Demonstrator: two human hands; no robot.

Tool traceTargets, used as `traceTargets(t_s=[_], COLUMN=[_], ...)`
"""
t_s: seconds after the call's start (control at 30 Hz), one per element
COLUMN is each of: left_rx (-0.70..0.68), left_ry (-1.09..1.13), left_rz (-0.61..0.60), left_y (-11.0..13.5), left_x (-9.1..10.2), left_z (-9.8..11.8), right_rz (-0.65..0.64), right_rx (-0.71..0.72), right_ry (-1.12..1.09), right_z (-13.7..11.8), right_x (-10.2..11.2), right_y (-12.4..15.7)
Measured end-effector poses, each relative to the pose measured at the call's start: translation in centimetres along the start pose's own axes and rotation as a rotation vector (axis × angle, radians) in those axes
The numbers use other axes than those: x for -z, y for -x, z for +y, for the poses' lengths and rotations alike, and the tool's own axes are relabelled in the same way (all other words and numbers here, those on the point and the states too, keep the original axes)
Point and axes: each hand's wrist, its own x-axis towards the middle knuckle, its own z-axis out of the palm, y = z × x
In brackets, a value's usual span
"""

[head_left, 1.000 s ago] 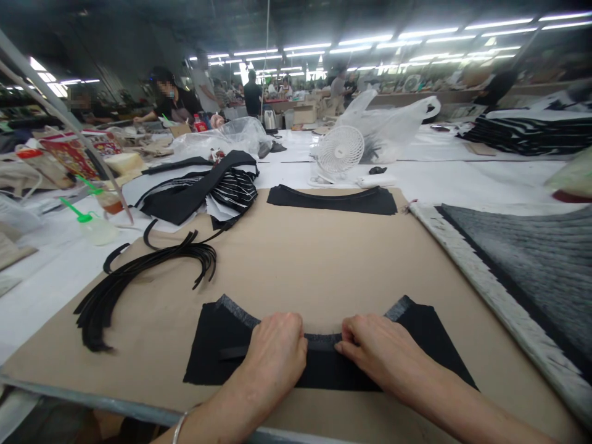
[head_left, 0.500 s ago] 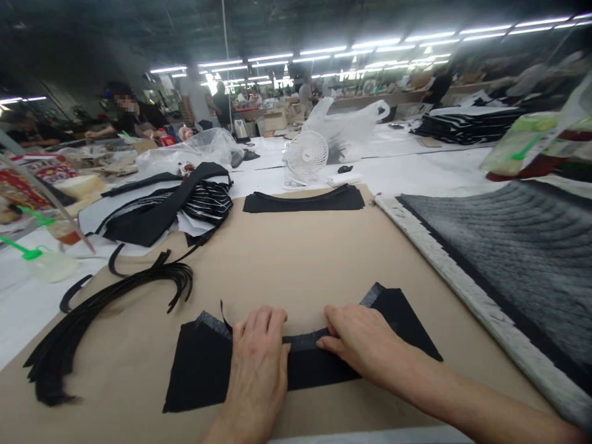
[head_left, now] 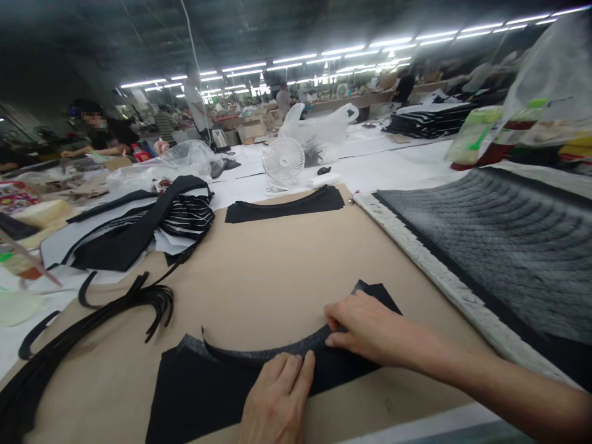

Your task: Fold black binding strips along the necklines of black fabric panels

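Left hand point(head_left: 280, 394) flat, fingers together, right hand point(head_left: 356, 324) unclear in grip, and lower centre this slim black cloth-like strip point(head_left: 231, 359) looks light, bendy, best pinched endwise!

The fabric panel point(head_left: 198, 391) lies on the work surface point(head_left: 272, 265), right of the strips point(head_left: 46, 367), the fan point(head_left: 283, 160) behind.

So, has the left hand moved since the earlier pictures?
Yes. Judged against the far black pieces, the left hand has shifted right and toward the person; it now lies nearer the middle of the black panel.
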Motion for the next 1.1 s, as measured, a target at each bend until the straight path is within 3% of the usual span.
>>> traceTargets(t_s=[0.23, 0.7, 0.9, 1.1], left_rx=[0.049, 0.074, 0.062, 0.079], left_ry=[-0.102, -0.164, -0.188, -0.195], left_rz=[0.046, 0.085, 0.083, 0.093], left_y=[-0.2, -0.4, -0.6, -0.5], left_x=[-1.2, -1.8, -1.8, -2.0], left_z=[0.6, 0.9, 0.8, 0.8], right_rz=[-0.05, -0.002, 0.089, 0.209], right_rx=[-0.051, -0.053, -0.076, -0.161], right_ry=[-0.067, -0.066, -0.076, -0.24], right_z=[3.7, 3.3, 3.5, 6.0], right_x=[1.4, 0.9, 0.0, -1.3], right_y=[-0.2, 0.0, 0.0, 0.5])
